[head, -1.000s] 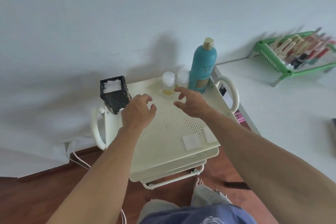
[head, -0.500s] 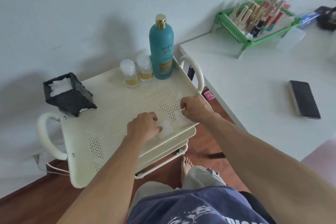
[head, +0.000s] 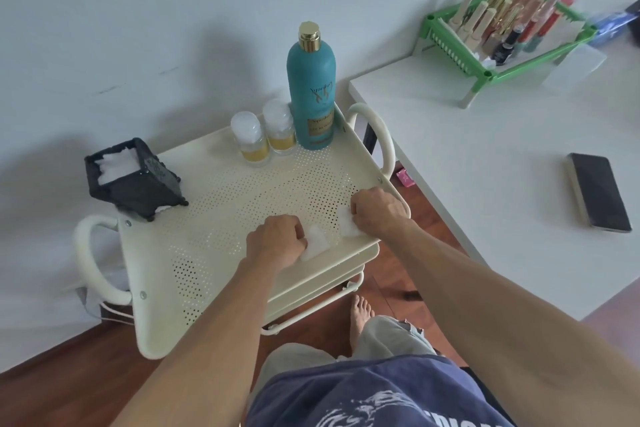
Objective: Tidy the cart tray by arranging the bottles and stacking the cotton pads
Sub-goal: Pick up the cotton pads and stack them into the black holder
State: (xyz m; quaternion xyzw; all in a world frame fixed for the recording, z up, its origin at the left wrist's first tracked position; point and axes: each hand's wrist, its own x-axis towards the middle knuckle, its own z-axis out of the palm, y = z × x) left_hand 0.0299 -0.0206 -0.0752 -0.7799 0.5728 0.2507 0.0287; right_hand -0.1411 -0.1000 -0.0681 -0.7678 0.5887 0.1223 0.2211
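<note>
A tall teal bottle (head: 311, 94) with a gold cap stands at the far right corner of the cream perforated cart tray (head: 214, 218). Two small clear bottles (head: 250, 140) (head: 280, 130) with yellow liquid stand side by side just left of it. Near the tray's front right edge lie two white square cotton pads. My left hand (head: 277, 239) pinches the left pad (head: 317, 243). My right hand (head: 379, 211) pinches the right pad (head: 348, 227). Both pads still touch the tray.
A black square holder (head: 135, 180) full of white pads sits on the tray's far left corner. To the right is a white table (head: 485, 156) with a green rack of cosmetics (head: 505, 31) and a dark phone (head: 599, 196). My bare foot (head: 362, 312) is on the wooden floor below.
Both hands came back from the bottles to the tray's front right edge and closed their fingers on the two loose pads. The view shifted right and down.
</note>
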